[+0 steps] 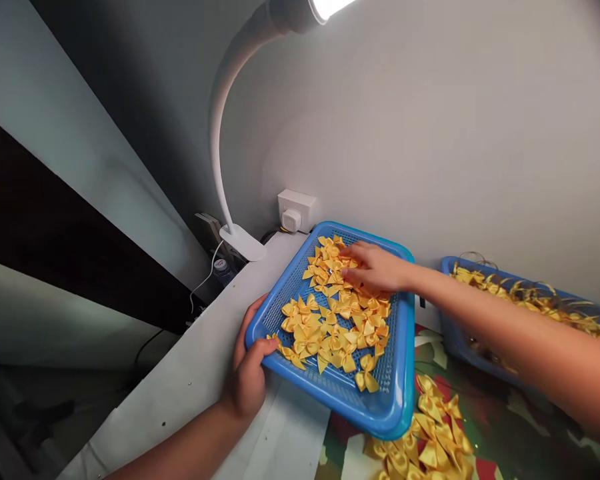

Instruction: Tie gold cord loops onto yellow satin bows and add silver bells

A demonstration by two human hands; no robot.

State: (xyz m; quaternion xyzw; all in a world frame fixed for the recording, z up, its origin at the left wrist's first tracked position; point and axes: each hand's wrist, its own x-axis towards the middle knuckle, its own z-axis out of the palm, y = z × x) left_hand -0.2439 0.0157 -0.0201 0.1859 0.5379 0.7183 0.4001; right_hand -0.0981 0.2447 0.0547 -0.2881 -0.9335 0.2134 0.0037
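A blue plastic basket [403,373] is held tilted over the table, with many yellow satin bows [330,333] lying in it. My left hand [250,367] grips its near left corner, thumb over the rim beside a bow. Inside the basket, my right hand [373,267] rests on the bows near the far right side, fingers spread; its fingertips touch the bows and are partly hidden among them. More yellow bows [435,440] lie in a pile under and beyond the basket's near right corner.
A second blue basket [447,267] with yellow ribbon pieces stands at the right by the wall, behind my right forearm. A white clip lamp [217,133] rises at the table's left edge. A wall socket [297,208] and a camouflage cloth [500,413] are also in view.
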